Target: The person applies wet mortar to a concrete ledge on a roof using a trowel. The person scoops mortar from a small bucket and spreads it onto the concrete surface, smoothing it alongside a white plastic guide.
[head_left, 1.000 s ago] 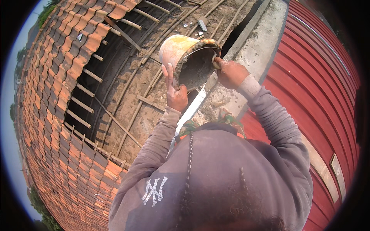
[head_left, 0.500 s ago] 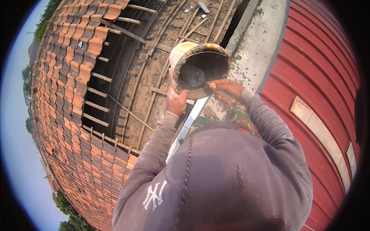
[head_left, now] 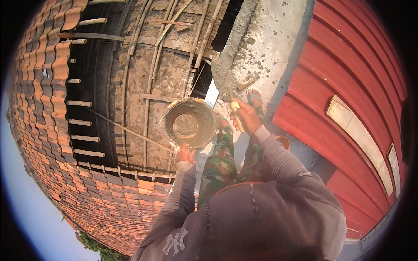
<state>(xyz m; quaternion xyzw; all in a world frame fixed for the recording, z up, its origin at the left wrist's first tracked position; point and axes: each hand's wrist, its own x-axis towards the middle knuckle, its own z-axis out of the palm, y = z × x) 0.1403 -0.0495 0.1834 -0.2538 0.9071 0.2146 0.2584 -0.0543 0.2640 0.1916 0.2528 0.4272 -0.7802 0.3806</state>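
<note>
- Since the earlier frame the bucket (head_left: 202, 130) has dropped lower and left, its mouth turned up towards me, and my right hand (head_left: 248, 118) has left its rim.
- My left hand (head_left: 186, 154) pinches the bucket's near rim, fingers closed on it.
- My right fingers are curled tight round the pale handle of a trowel (head_left: 235, 105); I can't clearly tell its blade from the grey mortar (head_left: 228, 65) beyond.
- That mortar already lies in a rough band along the left edge of the concrete ledge (head_left: 278, 43). A thin wet layer seems left in the bucket, and the white strip (head_left: 212, 95) beside my foot looks uncoated, so I judge the band only partly done.
- The ledge is spattered grey, with a small tan block (head_left: 248, 81) on it.
- To the left, bamboo poles (head_left: 130, 56) cross the opened part of the tiled roof (head_left: 43, 108); to the right slopes red metal roofing (head_left: 348, 65) carrying a pale board (head_left: 359, 141).
</note>
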